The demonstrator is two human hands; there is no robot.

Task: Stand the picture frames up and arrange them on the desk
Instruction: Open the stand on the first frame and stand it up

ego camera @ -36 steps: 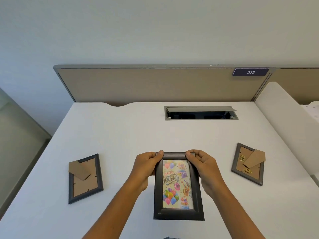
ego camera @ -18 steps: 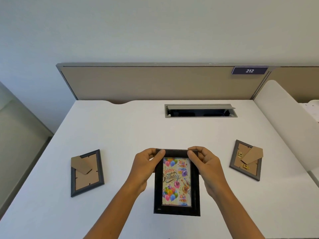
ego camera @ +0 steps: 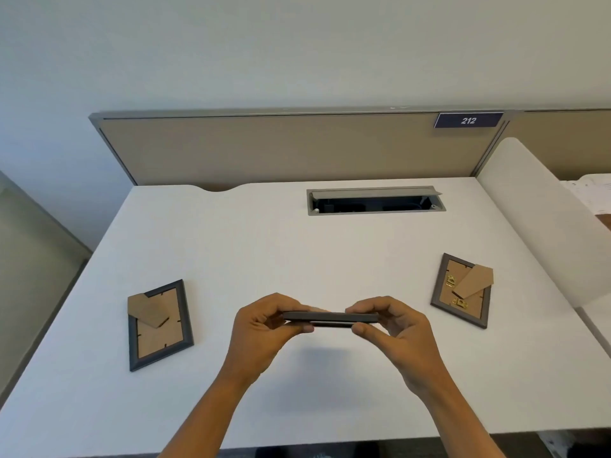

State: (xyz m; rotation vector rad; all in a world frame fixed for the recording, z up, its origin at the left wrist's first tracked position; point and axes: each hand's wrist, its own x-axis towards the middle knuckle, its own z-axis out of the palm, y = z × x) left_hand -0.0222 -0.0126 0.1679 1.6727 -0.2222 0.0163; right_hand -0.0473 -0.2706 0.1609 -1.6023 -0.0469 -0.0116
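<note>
A dark picture frame (ego camera: 330, 317) is held above the middle of the white desk (ego camera: 297, 246), turned so that only its thin top edge shows. My left hand (ego camera: 264, 328) grips its left end and my right hand (ego camera: 393, 328) grips its right end. The birthday picture on its front is hidden. A second dark frame (ego camera: 158, 325) lies face down at the left, its cardboard stand flap loose. A third frame (ego camera: 463, 289) lies face down at the right, cardboard flap and gold hangers showing.
An open cable tray (ego camera: 375, 201) is sunk into the desk at the back centre. A beige partition (ego camera: 297, 147) with a "212" label (ego camera: 468, 120) runs along the far edge. A white divider (ego camera: 535, 219) borders the right side.
The held frame has tipped from showing its birthday picture to edge-on, and both hands have lifted it slightly toward the desk's middle. The two side frames have not moved.
</note>
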